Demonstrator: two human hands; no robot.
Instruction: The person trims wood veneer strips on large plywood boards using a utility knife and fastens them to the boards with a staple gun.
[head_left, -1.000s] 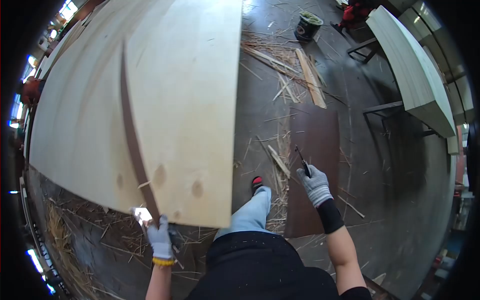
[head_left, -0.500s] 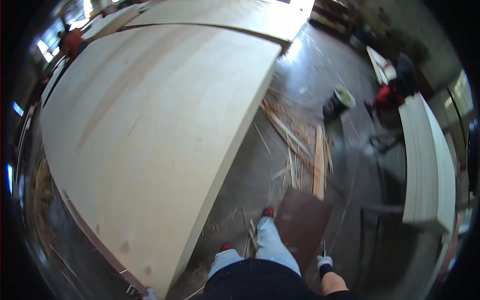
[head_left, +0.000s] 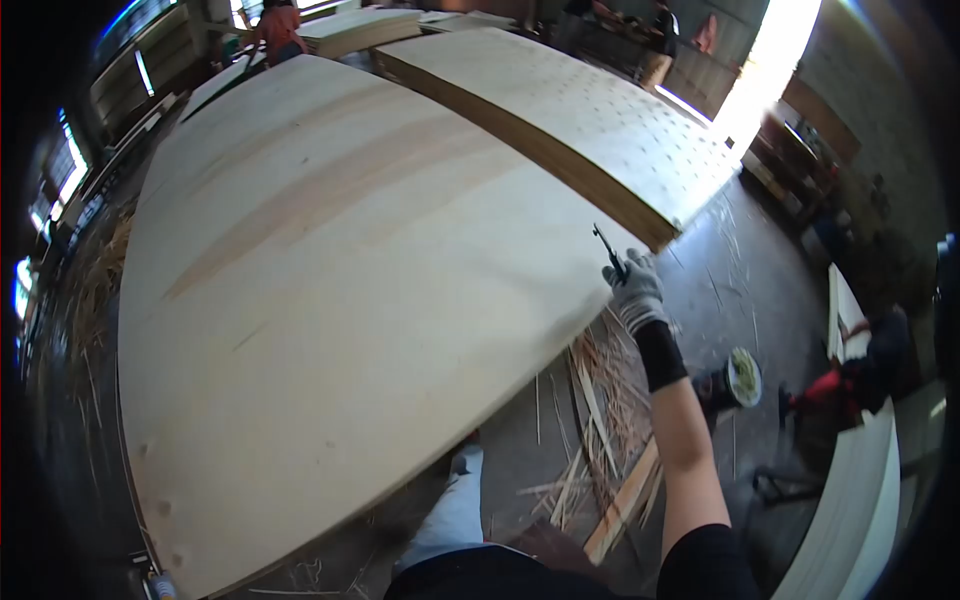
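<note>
R hand (head_left: 637, 285) now swung up to panel's (head_left: 350, 300) far R corner, fingers gripping blk tool (head_left: 610, 252), putting it edge-side; L fingers can't tell.

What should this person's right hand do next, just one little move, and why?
Perhaps lower the slim dark tool slightly toward the nearby corner of the big pale sheet. The gloved right hand grips it by that corner, its tip pointing over the sheet and seemingly clear of the surface, so a short, careful movement looks enough.
</note>
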